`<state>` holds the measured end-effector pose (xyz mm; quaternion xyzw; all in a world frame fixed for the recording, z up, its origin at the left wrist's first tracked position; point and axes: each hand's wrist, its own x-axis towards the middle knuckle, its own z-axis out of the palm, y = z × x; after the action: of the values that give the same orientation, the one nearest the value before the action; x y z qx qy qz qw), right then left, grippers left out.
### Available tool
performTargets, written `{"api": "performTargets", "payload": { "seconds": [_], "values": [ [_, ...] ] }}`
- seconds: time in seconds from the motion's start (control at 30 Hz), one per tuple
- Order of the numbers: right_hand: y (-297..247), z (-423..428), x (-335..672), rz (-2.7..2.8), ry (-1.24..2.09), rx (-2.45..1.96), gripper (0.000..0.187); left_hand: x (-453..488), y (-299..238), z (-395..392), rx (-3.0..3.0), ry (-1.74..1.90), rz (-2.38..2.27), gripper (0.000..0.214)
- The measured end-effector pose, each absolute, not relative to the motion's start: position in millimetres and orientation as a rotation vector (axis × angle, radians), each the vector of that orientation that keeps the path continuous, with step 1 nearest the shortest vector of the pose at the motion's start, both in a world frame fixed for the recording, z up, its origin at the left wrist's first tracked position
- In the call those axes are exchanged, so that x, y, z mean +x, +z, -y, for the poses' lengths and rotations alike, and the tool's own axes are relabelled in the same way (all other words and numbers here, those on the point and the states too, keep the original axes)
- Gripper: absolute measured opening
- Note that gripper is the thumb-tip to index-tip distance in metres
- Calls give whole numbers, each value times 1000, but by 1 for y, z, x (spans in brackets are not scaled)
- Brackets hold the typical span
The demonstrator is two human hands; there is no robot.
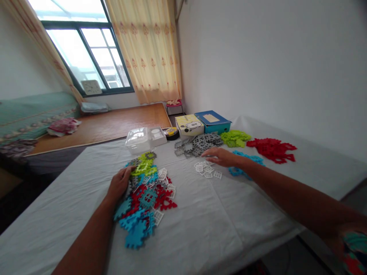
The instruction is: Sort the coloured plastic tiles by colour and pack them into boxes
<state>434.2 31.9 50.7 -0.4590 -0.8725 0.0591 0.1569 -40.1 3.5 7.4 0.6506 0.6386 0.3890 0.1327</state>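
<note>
My left hand [119, 182] rests against the left edge of a mixed heap of toothed plastic building pieces [148, 198], coloured blue, red, lime green, grey and white. Its fingers touch pieces at the heap's upper left, and some fingertips are hidden there. My right hand [219, 156] hovers with fingers stretched out, and no piece shows in it. Just below its fingertips lies a small group of white lattice pieces [204, 168]. Behind it is a pile of grey pieces [200, 143]. Blue pieces [236, 171] lie partly hidden under my right forearm.
Lime green pieces [235, 138] and red pieces [272, 149] form separate piles near the wall. Along the far edge of the cloth-covered table [197, 225] stand a clear plastic container [138, 140], a white box [157, 136], a round black-and-yellow tin [172, 133], a yellow box [189, 126] and a blue box [213, 121].
</note>
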Motion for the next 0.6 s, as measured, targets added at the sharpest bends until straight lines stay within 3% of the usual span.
{"api": "performTargets", "payload": {
  "seconds": [0.07,0.23,0.4,0.6],
  "values": [
    [30,-16,416,2626,279,-1041,40,-40,7,-4,1879,1124,-1853,52],
    [3,17,408,2660,248,-1115,52,-37,7,-2,1883,1124,-1853,54],
    [21,40,397,2688,259,-974,39,-34,7,-1,1904,1129,-1850,56],
    [31,11,300,2529,277,-840,33,-33,7,0,1915,1131,-1826,55]
  ]
}}
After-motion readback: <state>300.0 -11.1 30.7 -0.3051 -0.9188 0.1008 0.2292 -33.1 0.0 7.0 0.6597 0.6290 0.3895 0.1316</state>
